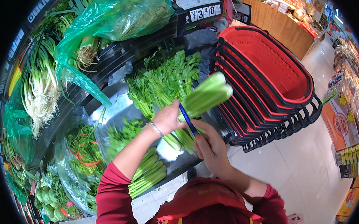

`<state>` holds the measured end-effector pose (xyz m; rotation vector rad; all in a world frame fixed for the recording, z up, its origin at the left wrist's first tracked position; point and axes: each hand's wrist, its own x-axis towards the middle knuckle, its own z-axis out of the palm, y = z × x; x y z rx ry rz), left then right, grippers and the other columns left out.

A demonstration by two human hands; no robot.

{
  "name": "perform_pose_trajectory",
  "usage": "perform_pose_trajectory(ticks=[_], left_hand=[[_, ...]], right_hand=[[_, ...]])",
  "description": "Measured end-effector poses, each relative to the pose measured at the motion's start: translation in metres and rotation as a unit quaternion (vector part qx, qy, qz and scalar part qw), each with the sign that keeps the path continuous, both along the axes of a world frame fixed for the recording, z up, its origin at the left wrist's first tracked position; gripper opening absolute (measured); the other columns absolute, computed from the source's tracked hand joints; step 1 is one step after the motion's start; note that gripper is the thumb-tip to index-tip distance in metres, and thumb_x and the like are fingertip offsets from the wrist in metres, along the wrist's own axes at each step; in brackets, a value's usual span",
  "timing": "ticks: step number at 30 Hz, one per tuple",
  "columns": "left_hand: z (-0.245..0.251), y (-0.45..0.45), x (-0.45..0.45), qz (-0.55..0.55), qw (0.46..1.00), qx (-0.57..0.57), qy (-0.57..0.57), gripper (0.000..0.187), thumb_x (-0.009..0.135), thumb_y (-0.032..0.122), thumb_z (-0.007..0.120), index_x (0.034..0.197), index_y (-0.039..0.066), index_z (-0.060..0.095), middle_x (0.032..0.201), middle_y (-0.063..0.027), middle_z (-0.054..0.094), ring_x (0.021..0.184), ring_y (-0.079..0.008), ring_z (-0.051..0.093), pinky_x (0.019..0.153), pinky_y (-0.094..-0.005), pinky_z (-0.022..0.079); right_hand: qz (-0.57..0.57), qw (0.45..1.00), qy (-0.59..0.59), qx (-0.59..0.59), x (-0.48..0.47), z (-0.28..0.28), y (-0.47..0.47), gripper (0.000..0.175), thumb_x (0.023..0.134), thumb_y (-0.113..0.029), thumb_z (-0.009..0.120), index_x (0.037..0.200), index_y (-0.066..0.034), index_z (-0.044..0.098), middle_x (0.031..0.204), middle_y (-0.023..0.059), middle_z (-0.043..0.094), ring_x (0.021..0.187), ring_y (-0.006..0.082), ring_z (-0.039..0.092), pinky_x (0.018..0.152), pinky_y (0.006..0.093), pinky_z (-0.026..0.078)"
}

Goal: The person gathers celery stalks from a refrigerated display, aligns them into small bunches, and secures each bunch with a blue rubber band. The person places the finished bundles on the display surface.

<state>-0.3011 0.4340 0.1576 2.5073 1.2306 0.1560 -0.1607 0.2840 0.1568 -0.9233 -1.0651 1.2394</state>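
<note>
My left hand [167,118] grips a bunch of celery [207,95] and holds it up with the pale cut base toward the upper right. A narrow blue strip with printing [188,119] runs from the celery down to my right hand [212,148], which pinches its lower end between thumb and fingers. Something small and orange shows at that pinch. Below both hands, more leafy celery [166,85] lies on a metal display shelf [182,169]. Another pile of celery stalks [149,173] rests under my left forearm.
Stacked red shopping baskets with black handles [262,68] stand right of the shelf. A green plastic bag of vegetables [113,21] and spring onions [42,88] sit on the upper rack. Clear-bagged greens [85,165] lie at left. Tiled floor [274,174] and boxed goods [340,121] are at right.
</note>
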Motion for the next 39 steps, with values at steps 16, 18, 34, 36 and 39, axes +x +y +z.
perform_pose_trajectory(ticks=[16,18,34,36,39], left_hand=[[0.095,-0.085,-0.004,-0.29,0.941,-0.171,0.029,0.053,0.062,0.019,0.075,0.101,0.001,0.045,0.065,-0.0149,0.056,0.064,-0.0356,0.059,0.055,-0.0413,0.046],[0.1,-0.089,-0.008,-0.351,0.93,-0.106,0.01,0.032,0.067,0.014,0.066,0.085,-0.001,0.045,0.07,-0.0165,0.053,0.07,-0.0343,0.058,0.061,-0.0383,0.046],[-0.001,-0.024,0.028,-0.021,0.995,0.058,0.081,0.062,0.064,0.018,0.075,0.107,-0.005,0.037,0.076,-0.0233,0.06,0.072,-0.0364,0.063,0.064,-0.0398,0.052],[0.001,-0.011,0.029,0.043,0.999,0.017,0.005,0.064,0.062,0.019,0.076,0.107,-0.005,0.037,0.077,-0.0235,0.06,0.074,-0.0379,0.062,0.068,-0.0405,0.052],[0.012,-0.002,0.018,0.073,0.99,-0.067,-0.102,0.066,0.06,0.017,0.075,0.109,-0.005,0.038,0.085,-0.0247,0.059,0.083,-0.0344,0.062,0.076,-0.039,0.049]], right_hand=[[0.082,0.993,0.006,0.087,0.022,-0.081,-0.001,0.038,0.084,0.0,0.055,0.121,-0.0055,0.053,0.111,0.0158,0.057,0.098,0.0273,0.057,0.085,0.0353,0.045],[0.081,0.947,-0.248,0.186,0.032,-0.055,0.009,0.056,0.08,0.005,0.056,0.132,-0.0106,0.044,0.122,0.013,0.052,0.099,0.0262,0.057,0.088,0.035,0.045],[-0.023,0.991,0.12,-0.063,0.022,0.028,0.03,0.017,0.095,-0.017,0.048,0.107,-0.0051,0.052,0.064,-0.0022,0.047,0.048,0.0037,0.037,0.044,0.0178,0.028],[-0.093,0.995,0.033,-0.021,0.01,0.005,0.014,0.018,0.094,-0.013,0.049,0.108,-0.0037,0.052,0.064,-0.0024,0.046,0.05,0.0026,0.036,0.045,0.0174,0.028],[-0.145,0.987,-0.067,-0.015,0.008,-0.033,0.012,0.023,0.091,-0.005,0.051,0.113,-0.0007,0.051,0.064,-0.0018,0.047,0.055,0.0024,0.038,0.048,0.0185,0.031]])
